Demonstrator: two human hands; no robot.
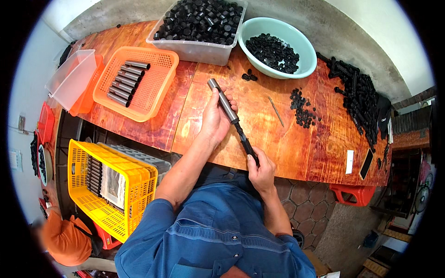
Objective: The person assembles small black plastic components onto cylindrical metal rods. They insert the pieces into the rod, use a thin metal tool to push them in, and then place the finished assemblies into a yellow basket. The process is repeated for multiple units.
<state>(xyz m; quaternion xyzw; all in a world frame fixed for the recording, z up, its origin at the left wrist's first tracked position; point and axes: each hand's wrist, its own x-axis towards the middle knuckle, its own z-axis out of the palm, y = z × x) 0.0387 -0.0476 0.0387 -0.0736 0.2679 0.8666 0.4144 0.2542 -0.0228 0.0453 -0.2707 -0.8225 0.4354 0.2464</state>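
A grey metal tube [227, 108] slants over the table's near middle, with my left hand [214, 116] closed round it. From the tube's lower end comes a slim black stick-like part [244, 141]; how far it reaches inside is hidden. My right hand [262, 171] pinches this part at its lower end, so the two pieces lie in one line between my hands. Right of them, a thin metal rod [276, 111] rests on the wooden table [204, 139]. Beyond it several small black round pieces [303, 110] are scattered.
An orange basket [160, 88] holds several metal tubes. Behind stand a clear bin [204, 52] of black caps and a pale green basin [308, 65] of black pieces. Black parts [359, 95] are heaped at right. A yellow crate [150, 178] stands left; another person [67, 241] sits beyond.
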